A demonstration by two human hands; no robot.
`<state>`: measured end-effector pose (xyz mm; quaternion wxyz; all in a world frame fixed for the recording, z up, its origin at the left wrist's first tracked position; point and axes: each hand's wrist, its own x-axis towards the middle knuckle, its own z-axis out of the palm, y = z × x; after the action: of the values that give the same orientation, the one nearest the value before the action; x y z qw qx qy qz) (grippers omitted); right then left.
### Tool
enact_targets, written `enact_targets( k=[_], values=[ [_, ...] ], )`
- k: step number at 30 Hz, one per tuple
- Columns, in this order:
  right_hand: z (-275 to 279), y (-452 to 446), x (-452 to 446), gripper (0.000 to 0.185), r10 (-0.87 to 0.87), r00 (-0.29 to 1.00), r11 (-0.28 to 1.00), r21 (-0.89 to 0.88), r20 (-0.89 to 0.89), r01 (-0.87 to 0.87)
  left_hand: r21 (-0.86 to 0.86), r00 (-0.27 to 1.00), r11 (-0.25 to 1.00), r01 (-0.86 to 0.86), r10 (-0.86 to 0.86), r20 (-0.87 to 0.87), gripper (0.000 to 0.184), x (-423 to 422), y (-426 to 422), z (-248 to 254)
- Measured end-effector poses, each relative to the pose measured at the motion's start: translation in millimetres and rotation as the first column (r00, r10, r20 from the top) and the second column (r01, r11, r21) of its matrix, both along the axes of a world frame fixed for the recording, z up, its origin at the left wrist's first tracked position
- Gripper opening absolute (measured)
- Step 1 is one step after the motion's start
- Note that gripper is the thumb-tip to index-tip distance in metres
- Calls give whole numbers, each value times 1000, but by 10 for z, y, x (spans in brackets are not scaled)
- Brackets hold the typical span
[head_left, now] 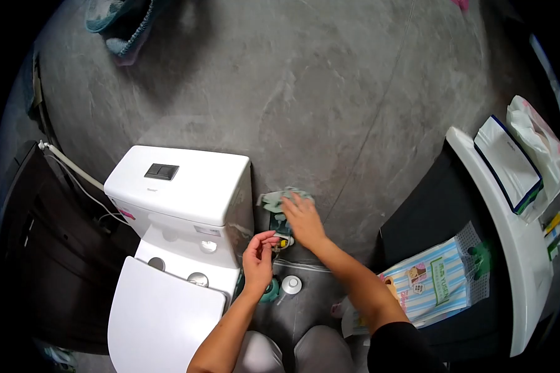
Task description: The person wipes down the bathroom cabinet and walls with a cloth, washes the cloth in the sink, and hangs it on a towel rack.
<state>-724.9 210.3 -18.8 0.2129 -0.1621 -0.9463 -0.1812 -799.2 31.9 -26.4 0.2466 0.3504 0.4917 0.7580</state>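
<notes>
From my remote view, my right hand point(305, 224) lies over a crumpled pale-green cloth point(271, 200) against the grey marbled wall point(330, 124), beside the glossy white toilet point(180, 198); I cannot tell whether its fingers grasp it. My left hand's point(258, 261) fingers curl loosely nearby, their grasp unclear.

"YUSEN" on striped package point(424, 287)
</notes>
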Motion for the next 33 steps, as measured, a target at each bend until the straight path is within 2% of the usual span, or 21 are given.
enact_targets(
  k=[3,4,8,11,12,16,20,23,27,30,31,33],
  values=[
    [-52,-26,-203,43,93,996,995,-26,-11,-94,-18,1000,1000,17,-17,3,23,52,-1,39],
    [-143,10,-148,44,112,990,990,-73,-83,-118,-27,1000,999,27,-27,7,23,63,0,72],
    [-273,-75,363,46,-139,968,954,-292,-211,73,-8,1000,1000,17,-17,-11,23,52,-38,91],
    [-271,6,163,58,-68,975,966,-257,-214,11,-5,1000,1000,-1,1,-9,23,76,-19,0],
    [-256,12,41,50,-30,984,984,-178,-177,-2,-12,1000,1000,4,-4,-14,23,96,-13,-9],
    [-340,-60,32,43,31,987,997,-68,-157,-42,-10,999,999,34,-34,-19,23,162,20,-49],
    [-639,-116,209,43,153,988,988,-33,33,-152,-1,999,999,38,-38,-11,23,197,25,-35],
    [-608,-120,112,44,176,982,982,-86,64,-170,-17,999,999,47,-48,-22,23,232,55,-87],
    [-997,-144,286,46,58,996,998,-35,64,-56,-46,999,998,49,-49,-15,23,235,-26,-117],
    [-1199,-99,443,51,-52,998,985,-166,-45,44,-65,998,997,52,-54,-32,22,223,-89,-148],
    [-1032,-129,401,52,-125,973,959,-275,-193,68,-77,998,996,51,-54,-32,22,234,-86,-175],
    [-609,-143,223,52,-301,842,874,-482,-448,57,-99,998,994,53,-56,-32,23,259,-55,-224]
  ],
)
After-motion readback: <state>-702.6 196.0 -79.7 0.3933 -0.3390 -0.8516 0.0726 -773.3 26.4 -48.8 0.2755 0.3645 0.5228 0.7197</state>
